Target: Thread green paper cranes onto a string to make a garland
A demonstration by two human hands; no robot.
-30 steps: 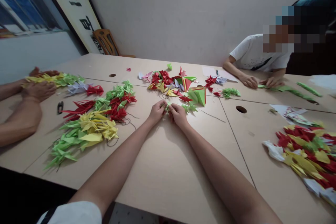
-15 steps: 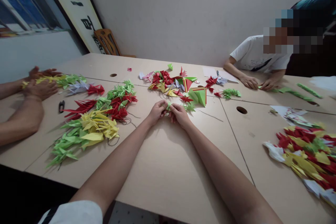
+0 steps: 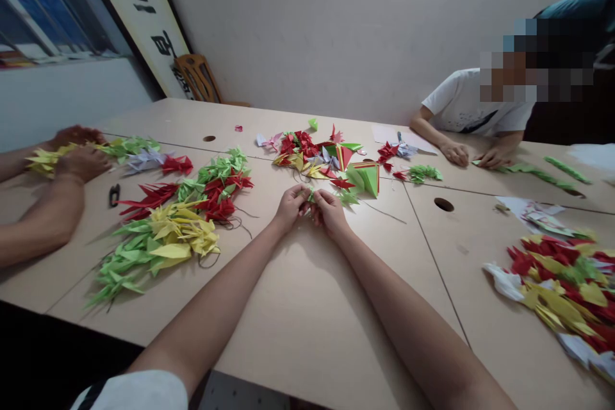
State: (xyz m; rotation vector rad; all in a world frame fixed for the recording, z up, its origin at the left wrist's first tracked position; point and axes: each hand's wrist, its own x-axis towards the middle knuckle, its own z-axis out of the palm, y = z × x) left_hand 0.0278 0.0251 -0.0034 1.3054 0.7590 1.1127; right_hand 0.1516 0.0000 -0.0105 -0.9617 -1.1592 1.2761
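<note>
Green origami (image 3: pixel 311 196) sits at the middle of the frame, pinched between the left hand (image 3: pixel 289 207) and the right hand (image 3: pixel 330 213), both curled narrowly around it above the table (image 3: pixel 307 327). Red, yellow and green paper cranes (image 3: pixel 182 224) lie in a heap to the left of the hands, more folded paper (image 3: pixel 317 163) lies ahead, and a co-worker's hand (image 3: pixel 497 155) touches a green strand (image 3: pixel 533 170) at right.
</note>
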